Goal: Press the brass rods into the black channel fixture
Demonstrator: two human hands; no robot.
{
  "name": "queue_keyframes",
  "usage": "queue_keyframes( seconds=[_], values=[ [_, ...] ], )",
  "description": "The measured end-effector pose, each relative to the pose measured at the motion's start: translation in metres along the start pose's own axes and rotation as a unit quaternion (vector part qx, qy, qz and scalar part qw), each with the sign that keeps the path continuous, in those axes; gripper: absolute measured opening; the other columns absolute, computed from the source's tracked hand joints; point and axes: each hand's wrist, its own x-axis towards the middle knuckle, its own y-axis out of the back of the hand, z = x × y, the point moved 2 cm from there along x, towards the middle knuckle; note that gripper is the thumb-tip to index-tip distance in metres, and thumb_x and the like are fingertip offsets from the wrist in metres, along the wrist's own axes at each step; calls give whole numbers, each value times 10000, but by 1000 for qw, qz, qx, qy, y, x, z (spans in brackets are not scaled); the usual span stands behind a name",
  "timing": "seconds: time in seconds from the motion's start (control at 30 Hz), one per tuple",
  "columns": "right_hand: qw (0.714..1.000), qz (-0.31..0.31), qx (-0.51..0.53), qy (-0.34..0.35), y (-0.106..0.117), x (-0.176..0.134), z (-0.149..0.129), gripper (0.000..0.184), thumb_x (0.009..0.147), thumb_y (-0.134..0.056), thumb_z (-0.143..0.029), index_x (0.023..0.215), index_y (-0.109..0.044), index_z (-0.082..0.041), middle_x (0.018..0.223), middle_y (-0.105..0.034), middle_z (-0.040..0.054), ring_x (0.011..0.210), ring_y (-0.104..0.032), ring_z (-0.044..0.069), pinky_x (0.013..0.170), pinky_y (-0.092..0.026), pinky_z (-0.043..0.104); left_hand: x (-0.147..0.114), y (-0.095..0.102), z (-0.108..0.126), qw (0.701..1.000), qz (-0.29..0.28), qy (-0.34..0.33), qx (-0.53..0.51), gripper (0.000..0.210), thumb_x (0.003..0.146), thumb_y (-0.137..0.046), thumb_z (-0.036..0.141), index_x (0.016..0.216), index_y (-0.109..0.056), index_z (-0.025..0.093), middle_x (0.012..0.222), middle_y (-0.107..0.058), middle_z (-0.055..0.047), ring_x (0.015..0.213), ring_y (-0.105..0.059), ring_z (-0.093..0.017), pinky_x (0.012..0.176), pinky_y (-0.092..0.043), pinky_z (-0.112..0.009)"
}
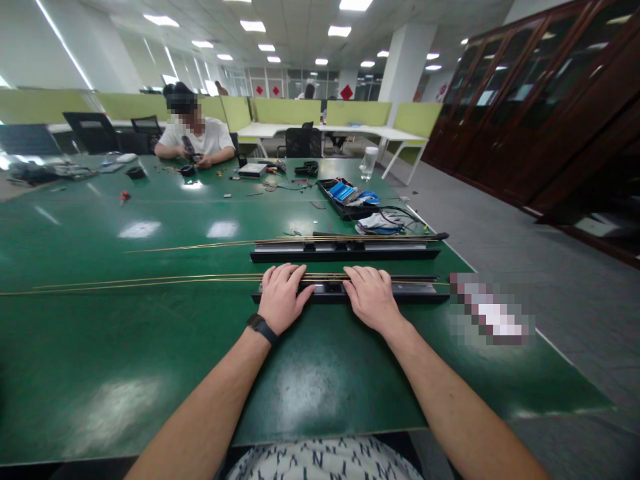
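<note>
Patterned shirt (320,460) closest, my spaced left hand (283,297) and right hand (371,297) likely steady the nearer rail (327,299); whether fingers (284,272) clench, I can't tell.

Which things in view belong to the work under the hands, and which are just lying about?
Part of the job:
nearer black rail, under left hand and right hand
thin golden rods along it
farther black rail, likely, as a lookalike

Apparently just lying about:
black tray
white and blue bundle
clear cup
</note>
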Motion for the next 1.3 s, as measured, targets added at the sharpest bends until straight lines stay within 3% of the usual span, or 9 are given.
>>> queue_keyframes(
  seconds=[0.17,0.5,0.83,1.1,1.3],
  values=[
    [1000,-2,-3,3,1,0,-1,410,1069,-334,-395,1318,-603,-210,1271,-681,116,1142,-544,256,1008,-293,428,0,2,3,1000,7,-1,-20,229,995,-563,407,1132,-699,284,1246,-701,-82,1295,-567,-282,1160,-284,-556],
    [1000,4,3,0,0,0,-1,410,1059,-353,-385,1341,-596,-213,1288,-673,122,1146,-542,260,1007,-290,428,3,-2,13,999,26,-8,-42,173,999,-556,326,1004,-726,297,1166,-733,-48,1245,-600,-259,1172,-242,-575],
    [1000,0,9,-3,0,0,0,416,1059,-357,-397,1341,-598,-210,1286,-674,124,1145,-542,261,1013,-289,431,4,9,10,998,37,15,-38,146,981,-560,286,945,-700,266,1146,-734,-50,1212,-609,-258,1163,-249,-555],
    [1000,4,4,-2,1,1,-3,415,1056,-350,-386,1335,-601,-208,1290,-672,125,1138,-549,262,1006,-292,432,9,0,20,999,20,-18,-43,169,1007,-539,310,1006,-708,296,1141,-736,-26,1181,-620,-228,1149,-269,-525],
    [1000,1,11,-3,2,0,-1,419,1058,-355,-395,1339,-602,-205,1286,-674,128,1142,-551,264,1014,-288,439,6,4,12,999,23,-7,-27,188,1009,-520,287,987,-707,286,1178,-713,-48,1198,-607,-241,1140,-276,-533]
  ],
)
